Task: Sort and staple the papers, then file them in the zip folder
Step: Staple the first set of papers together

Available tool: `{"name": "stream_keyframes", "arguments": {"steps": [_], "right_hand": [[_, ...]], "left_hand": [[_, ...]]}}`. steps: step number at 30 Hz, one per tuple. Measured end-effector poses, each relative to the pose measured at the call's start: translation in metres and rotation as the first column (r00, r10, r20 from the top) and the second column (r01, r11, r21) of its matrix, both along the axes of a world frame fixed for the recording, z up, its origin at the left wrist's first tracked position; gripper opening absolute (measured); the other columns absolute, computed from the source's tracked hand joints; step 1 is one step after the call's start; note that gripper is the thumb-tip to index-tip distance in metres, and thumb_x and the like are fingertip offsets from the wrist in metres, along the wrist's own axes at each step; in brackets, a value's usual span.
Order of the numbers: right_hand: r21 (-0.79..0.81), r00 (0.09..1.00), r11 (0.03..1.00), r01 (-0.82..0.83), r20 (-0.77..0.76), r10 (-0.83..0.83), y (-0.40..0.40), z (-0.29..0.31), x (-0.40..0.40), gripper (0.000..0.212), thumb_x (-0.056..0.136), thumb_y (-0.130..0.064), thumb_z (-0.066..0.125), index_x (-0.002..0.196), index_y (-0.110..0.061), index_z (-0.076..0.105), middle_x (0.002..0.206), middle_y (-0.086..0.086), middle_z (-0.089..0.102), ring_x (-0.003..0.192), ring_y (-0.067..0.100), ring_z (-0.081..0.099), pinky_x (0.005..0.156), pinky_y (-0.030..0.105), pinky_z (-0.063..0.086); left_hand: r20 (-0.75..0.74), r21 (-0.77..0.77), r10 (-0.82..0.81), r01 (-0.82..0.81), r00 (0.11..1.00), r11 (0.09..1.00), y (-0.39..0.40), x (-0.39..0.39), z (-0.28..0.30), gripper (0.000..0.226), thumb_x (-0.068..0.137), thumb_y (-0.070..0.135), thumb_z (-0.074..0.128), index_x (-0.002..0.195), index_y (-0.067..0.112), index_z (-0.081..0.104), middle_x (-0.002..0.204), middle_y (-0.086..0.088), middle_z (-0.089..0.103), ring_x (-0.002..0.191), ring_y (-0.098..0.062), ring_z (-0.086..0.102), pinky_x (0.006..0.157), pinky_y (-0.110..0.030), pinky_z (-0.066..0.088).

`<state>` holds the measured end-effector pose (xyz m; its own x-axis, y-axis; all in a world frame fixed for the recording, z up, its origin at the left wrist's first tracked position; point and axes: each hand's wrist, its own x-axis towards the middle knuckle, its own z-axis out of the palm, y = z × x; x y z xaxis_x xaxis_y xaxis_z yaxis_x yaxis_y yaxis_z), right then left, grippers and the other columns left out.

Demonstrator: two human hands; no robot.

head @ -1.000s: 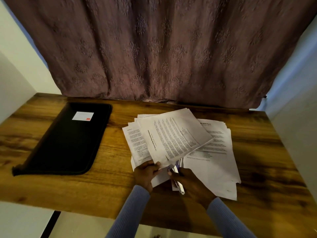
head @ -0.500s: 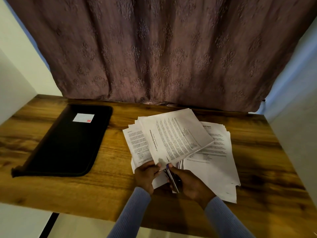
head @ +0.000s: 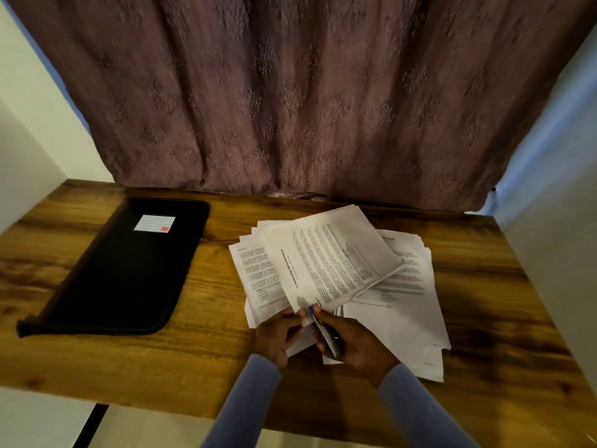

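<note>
**Stapler at the corner of a lifted paper set**

A person in blue ribbed sleeves point(head: 245, 405) works at a wooden table point(head: 200, 367). The left hand point(head: 277, 334) pinches the near corner of a set of printed sheets point(head: 329, 257), thumb and fingers closed on the paper's edge. That set is turned at an angle, its far end raised over the loose papers point(head: 400, 305) spread on the table beneath and to the right of it. More printed pages point(head: 255, 273) stick out from under the set on its left side.

The right hand point(head: 355, 344) is wrapped around a stapler point(head: 324, 333), a slim silver-and-dark tool with a blue tip. The tip points away from the person and meets the same near corner of the lifted set, just beside the left hand's fingertips. Whether the stapler's mouth is around the paper or only touching it cannot be told from this angle.

A black zip folder point(head: 122, 276) lies flat on the left part of the table, well apart from the papers, with a white label point(head: 154, 223) bearing a small red mark near its far end. The folder looks closed. A mauve patterned curtain point(head: 297, 101) hangs behind the table, and pale walls point(head: 29, 163) stand on both sides.
</note>
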<state>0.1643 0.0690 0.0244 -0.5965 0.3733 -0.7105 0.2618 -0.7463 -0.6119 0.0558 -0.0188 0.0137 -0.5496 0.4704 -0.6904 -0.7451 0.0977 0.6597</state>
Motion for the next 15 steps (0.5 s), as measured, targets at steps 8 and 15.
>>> {"name": "stream_keyframes", "arguments": {"steps": [8, 15], "right_hand": [[-0.091, 1.000, 0.996, -0.003, 0.011, 0.004, 0.004, -0.010, -0.003, 0.048, 0.060, -0.036, 0.083, 0.090, -0.004, 0.063, 0.070, 0.009, 0.061, 0.059, 0.018, 0.059, 0.050, 0.025, 0.051], [-0.140, 1.000, 0.990, 0.007, 0.004, -0.006, 0.003, -0.010, -0.005, 0.044, 0.061, -0.031, 0.081, 0.091, -0.006, 0.062, 0.070, 0.007, 0.062, 0.059, 0.015, 0.059, 0.049, 0.023, 0.051]], "left_hand": [[-0.004, 0.012, -0.114, 0.114, 0.993, 0.993, 0.000, -0.007, -0.007, 0.016, 0.075, -0.004, 0.069, 0.089, 0.005, 0.069, 0.090, -0.012, 0.072, 0.088, -0.021, 0.066, 0.067, -0.025, 0.052], [0.026, 0.059, -0.159, 0.158, 0.987, 0.986, 0.001, -0.007, -0.013, 0.022, 0.076, -0.008, 0.066, 0.096, 0.000, 0.067, 0.096, -0.015, 0.070, 0.089, -0.023, 0.067, 0.059, -0.021, 0.054]]}}
